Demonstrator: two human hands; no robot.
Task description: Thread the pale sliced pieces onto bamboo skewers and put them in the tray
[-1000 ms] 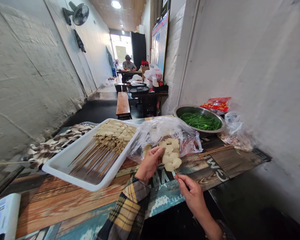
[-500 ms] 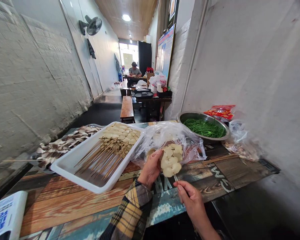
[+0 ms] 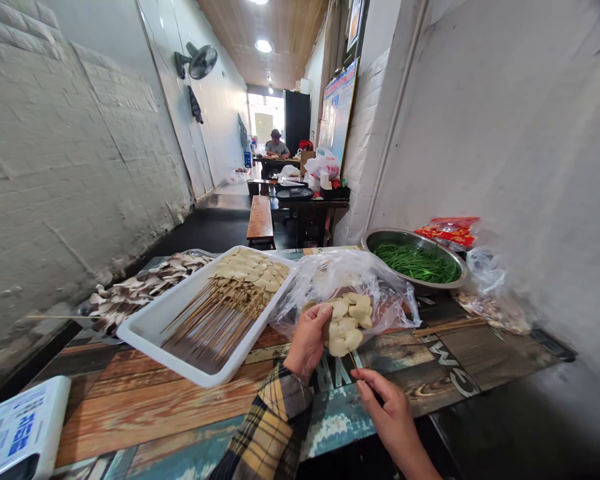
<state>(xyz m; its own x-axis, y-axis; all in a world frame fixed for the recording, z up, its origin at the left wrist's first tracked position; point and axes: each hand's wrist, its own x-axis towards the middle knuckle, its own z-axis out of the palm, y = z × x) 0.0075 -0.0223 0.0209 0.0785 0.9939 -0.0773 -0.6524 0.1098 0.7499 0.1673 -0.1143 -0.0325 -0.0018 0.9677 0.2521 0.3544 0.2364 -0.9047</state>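
Note:
My left hand (image 3: 307,340) is closed on the left edge of pale, round, thin slices (image 3: 347,323) threaded in an overlapping cluster. Out of the cluster's lower end runs a thin wooden skewer (image 3: 353,360), pinched between the thumb and fingers of my right hand (image 3: 384,399). Behind the slices lies a crumpled clear plastic bag (image 3: 325,273); its contents are mostly hidden. To the left is a white tray (image 3: 145,343) of finished-looking skewers (image 3: 220,320), pale slices at the far end and bare sticks toward me.
Brown-and-white strips (image 3: 135,293) lie on plastic left of the tray. A metal bowl (image 3: 453,285) of green stalks stands back right, beside a bag (image 3: 493,303) and a red packet (image 3: 447,230). A white box (image 3: 25,423) sits front left. A person (image 3: 277,145) sits far back.
The view has shifted slightly, so the table and room sit a little lower and further right. Both hands keep their hold on the slices and skewer.

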